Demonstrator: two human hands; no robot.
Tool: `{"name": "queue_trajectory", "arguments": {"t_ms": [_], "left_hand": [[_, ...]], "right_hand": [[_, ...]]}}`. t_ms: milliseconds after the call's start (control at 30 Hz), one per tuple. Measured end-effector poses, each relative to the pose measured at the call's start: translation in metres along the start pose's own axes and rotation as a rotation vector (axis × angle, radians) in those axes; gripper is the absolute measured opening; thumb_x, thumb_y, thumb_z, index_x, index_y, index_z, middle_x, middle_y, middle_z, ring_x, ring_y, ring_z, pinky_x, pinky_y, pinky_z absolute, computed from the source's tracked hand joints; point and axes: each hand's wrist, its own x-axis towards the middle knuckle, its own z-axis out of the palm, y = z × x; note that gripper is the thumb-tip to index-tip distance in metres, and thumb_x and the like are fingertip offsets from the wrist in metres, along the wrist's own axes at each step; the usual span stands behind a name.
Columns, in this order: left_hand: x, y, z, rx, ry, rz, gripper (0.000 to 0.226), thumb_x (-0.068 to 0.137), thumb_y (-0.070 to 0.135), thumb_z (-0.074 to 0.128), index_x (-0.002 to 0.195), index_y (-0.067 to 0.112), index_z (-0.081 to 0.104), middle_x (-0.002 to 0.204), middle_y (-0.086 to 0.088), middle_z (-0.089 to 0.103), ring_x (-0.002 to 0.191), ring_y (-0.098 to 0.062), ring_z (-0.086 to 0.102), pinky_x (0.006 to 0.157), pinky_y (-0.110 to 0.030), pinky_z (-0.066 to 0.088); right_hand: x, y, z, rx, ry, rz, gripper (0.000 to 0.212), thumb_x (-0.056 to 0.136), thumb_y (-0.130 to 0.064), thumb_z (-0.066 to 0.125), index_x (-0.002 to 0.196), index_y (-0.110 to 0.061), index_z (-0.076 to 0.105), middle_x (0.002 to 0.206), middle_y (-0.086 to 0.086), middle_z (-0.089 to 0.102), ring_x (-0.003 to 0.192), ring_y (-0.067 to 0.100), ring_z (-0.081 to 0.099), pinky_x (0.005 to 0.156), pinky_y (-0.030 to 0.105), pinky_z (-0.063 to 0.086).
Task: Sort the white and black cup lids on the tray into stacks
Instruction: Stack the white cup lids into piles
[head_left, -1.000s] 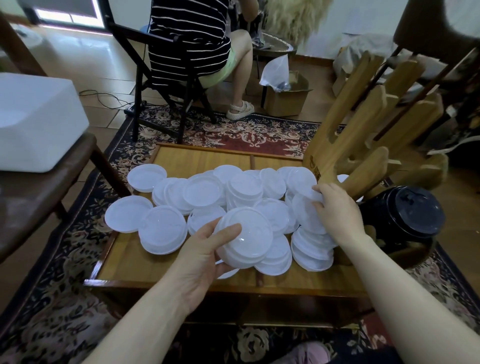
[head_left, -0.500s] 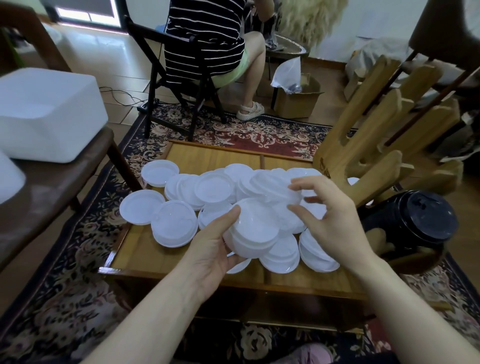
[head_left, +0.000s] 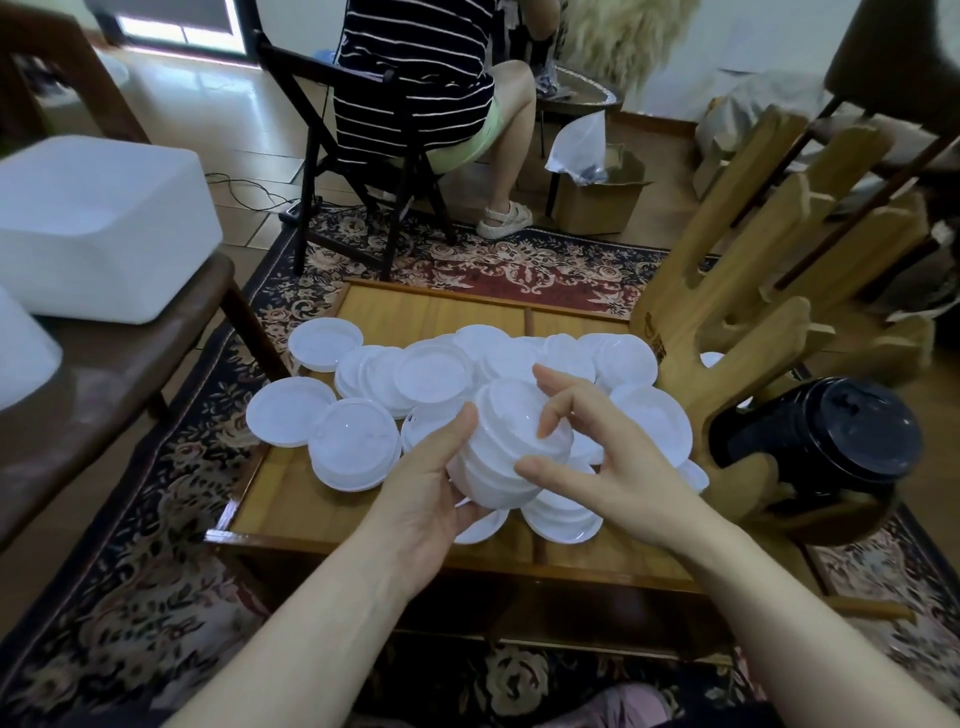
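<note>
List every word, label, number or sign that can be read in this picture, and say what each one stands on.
No text here can be read.
Tall slotted wooden rack: a dark burnt-in mark near its lower left edge, too small and blurred to read.
Round white plastic cup lids on the wooden tray: no print visible.
Stack of black plastic lids: raised moulding only, no legible letters.
White foam box: blank.

Stack of round white plastic cup lids (head_left: 511, 457), tilted, above scattered white plastic lids (head_left: 415, 374) on wooden tray (head_left: 431, 312); black plastic lids (head_left: 826, 441) stacked at the right.
</note>
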Motion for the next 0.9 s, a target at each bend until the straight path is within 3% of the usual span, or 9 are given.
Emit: {"name": "queue_trajectory", "arguments": {"t_ms": [200,300,400,567,667,733,900], "left_hand": [[-0.001,-0.003,0.001,0.025,-0.022,0.031,0.032,0.094,0.042,0.058,0.119,0.025,0.069,0.118,-0.001,0.074,0.112,-0.021,0.069,0.098,-0.044,0.053],[-0.002,-0.003,0.002,0.031,-0.024,0.037,0.029,0.098,0.041,0.055,0.116,0.025,0.070,0.116,-0.001,0.075,0.108,-0.020,0.070,0.093,-0.042,0.056],[-0.002,-0.003,0.003,0.024,-0.008,0.022,0.030,0.100,0.040,0.052,0.116,0.022,0.071,0.116,-0.003,0.075,0.109,-0.023,0.069,0.098,-0.046,0.054],[-0.003,-0.004,0.005,0.002,-0.004,0.015,0.037,0.098,0.041,0.053,0.123,0.018,0.068,0.121,-0.005,0.073,0.105,-0.022,0.069,0.098,-0.047,0.055],[-0.004,-0.003,0.007,0.044,-0.036,0.024,0.041,0.093,0.049,0.053,0.119,0.021,0.071,0.118,-0.004,0.074,0.102,-0.020,0.070,0.092,-0.041,0.057],[-0.005,-0.003,0.007,0.092,-0.054,0.034,0.048,0.087,0.051,0.058,0.123,0.020,0.068,0.118,-0.006,0.074,0.106,-0.021,0.070,0.096,-0.041,0.055],[-0.005,-0.003,0.006,0.109,-0.024,0.042,0.055,0.080,0.041,0.078,0.128,0.016,0.065,0.123,-0.010,0.071,0.103,-0.023,0.070,0.086,-0.037,0.059]], "right_hand": [[0.001,0.000,0.004,-0.002,0.029,0.084,0.030,0.068,-0.059,0.067,0.086,-0.040,0.053,0.144,-0.023,0.045,0.135,-0.008,0.034,0.105,0.030,0.036],[0.001,-0.002,0.006,-0.014,0.081,0.086,0.043,0.064,-0.063,0.069,0.097,-0.041,0.051,0.133,-0.024,0.052,0.129,-0.004,0.043,0.099,0.028,0.041],[0.001,-0.003,0.011,-0.064,0.115,0.092,0.055,0.061,-0.065,0.070,0.106,-0.041,0.049,0.120,-0.024,0.052,0.122,-0.002,0.046,0.094,0.022,0.041],[0.000,-0.006,0.016,-0.061,0.126,0.124,0.057,0.070,-0.045,0.084,0.110,-0.031,0.046,0.117,-0.019,0.045,0.116,-0.005,0.043,0.087,0.017,0.039],[-0.001,-0.008,0.019,-0.079,0.162,0.129,0.066,0.062,-0.058,0.077,0.112,-0.031,0.043,0.113,-0.025,0.040,0.114,-0.007,0.042,0.087,0.018,0.040],[-0.002,-0.010,0.023,-0.105,0.191,0.130,0.072,0.059,-0.068,0.071,0.113,-0.031,0.042,0.112,-0.027,0.038,0.113,-0.009,0.041,0.087,0.021,0.043],[-0.002,-0.012,0.028,-0.133,0.206,0.104,0.076,0.057,-0.074,0.068,0.115,-0.033,0.039,0.113,-0.030,0.036,0.111,-0.011,0.041,0.087,0.024,0.046]]}}
